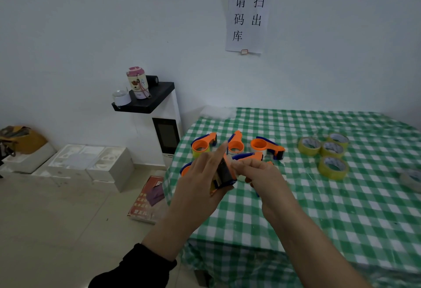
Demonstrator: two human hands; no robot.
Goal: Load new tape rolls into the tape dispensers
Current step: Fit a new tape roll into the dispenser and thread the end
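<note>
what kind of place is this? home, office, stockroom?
Probably a small stockroom or packing corner. The wall sign asks to scan a code for stock-out, tape dispensers and tape rolls sit on a cloth-covered table, and foam boxes lie on the floor.

You stand in a storeroom: the wall notice (247, 19) reads "请扫码出库", and foam packing blocks (91, 162) sit on the floor (57, 219).

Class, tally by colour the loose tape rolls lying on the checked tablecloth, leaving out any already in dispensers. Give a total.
Yellow tape rolls: 4
Whitish tape roll, cut off by the right edge of the view: 1
Total: 5
</note>
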